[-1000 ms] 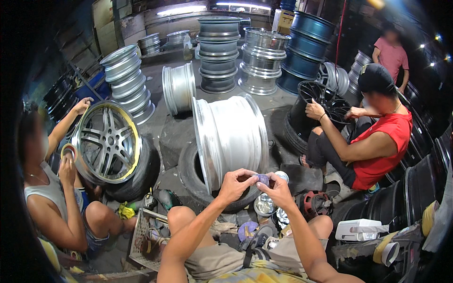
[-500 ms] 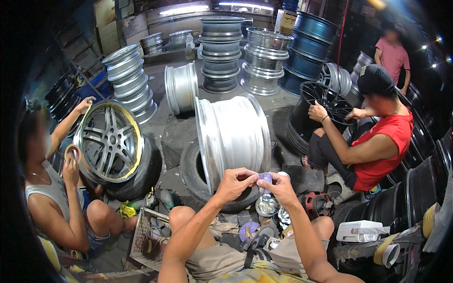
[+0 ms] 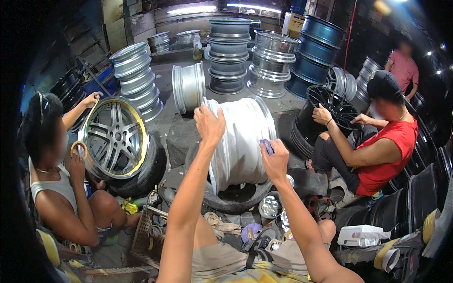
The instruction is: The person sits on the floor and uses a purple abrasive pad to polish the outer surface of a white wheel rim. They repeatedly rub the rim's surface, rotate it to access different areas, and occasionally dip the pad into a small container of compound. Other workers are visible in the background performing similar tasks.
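A bare silver wheel rim (image 3: pixel 244 141) lies on its side on a black tyre (image 3: pixel 222 203) in front of me. At its upper left lip, my left hand (image 3: pixel 210 123) grips the edge with the fingers curled over it. My right hand (image 3: pixel 276 160) pinches a small folded purple sheet (image 3: pixel 267 145), possibly sandpaper, between thumb and fingers. That sheet is up against the right side of the rim's barrel; whether it touches the metal I cannot tell.
On the left, a person holds a tape roll (image 3: pixel 79 150) beside a spoked wheel (image 3: pixel 115 137) edged in yellow tape. A person in red handles a black wheel (image 3: pixel 332 111) on the right. Stacked rims (image 3: pixel 230 56) stand behind. A foil-lined bowl (image 3: pixel 270 206) and a crate (image 3: pixel 148 231) sit near my knees.
My hands have parted from around the purple sheet. The left moved up to the rim's lip; the right carried the sheet up to the barrel. The view shifted slightly.
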A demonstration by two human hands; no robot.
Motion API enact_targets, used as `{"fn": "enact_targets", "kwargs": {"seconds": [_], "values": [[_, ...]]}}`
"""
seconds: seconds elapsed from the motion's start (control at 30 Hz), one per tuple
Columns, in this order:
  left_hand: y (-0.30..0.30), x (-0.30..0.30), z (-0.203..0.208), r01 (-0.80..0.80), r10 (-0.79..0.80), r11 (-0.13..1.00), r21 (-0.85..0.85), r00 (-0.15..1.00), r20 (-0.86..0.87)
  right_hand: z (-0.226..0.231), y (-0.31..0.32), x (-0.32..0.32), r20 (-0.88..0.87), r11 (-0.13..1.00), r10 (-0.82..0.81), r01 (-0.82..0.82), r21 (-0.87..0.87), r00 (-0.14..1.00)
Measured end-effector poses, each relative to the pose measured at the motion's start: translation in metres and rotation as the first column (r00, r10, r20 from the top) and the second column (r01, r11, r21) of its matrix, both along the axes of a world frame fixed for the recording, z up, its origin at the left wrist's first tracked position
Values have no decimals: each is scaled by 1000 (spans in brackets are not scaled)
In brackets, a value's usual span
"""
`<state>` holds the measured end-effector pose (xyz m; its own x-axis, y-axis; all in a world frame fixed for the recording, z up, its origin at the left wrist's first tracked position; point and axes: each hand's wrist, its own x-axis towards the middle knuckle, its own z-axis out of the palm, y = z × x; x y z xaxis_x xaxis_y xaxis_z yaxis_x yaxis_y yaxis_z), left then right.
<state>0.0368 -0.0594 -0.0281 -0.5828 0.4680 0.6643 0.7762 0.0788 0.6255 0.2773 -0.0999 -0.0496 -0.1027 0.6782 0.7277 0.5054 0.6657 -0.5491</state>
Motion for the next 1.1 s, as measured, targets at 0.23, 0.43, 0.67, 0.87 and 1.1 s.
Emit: {"fn": "enact_targets", "kwargs": {"seconds": [0.23,0.43,0.67,0.87,1.1], "values": [[7,-1,-27,123,-81,977,-175,970,230,-13,50,-16,177,981,-151,125,147,973],[4,-6,-26,160,-122,970,-181,970,209,-19,51,-11,200,992,-100,82,96,975],[-2,-1,-24,209,-173,965,-156,961,216,8,97,-32,266,986,-118,82,142,957],[-5,1,-30,180,-150,976,-126,965,215,-14,72,-17,230,990,-84,55,130,970],[-2,-5,-31,156,-134,981,-111,973,189,-7,77,-21,258,997,-36,19,70,966]]}}
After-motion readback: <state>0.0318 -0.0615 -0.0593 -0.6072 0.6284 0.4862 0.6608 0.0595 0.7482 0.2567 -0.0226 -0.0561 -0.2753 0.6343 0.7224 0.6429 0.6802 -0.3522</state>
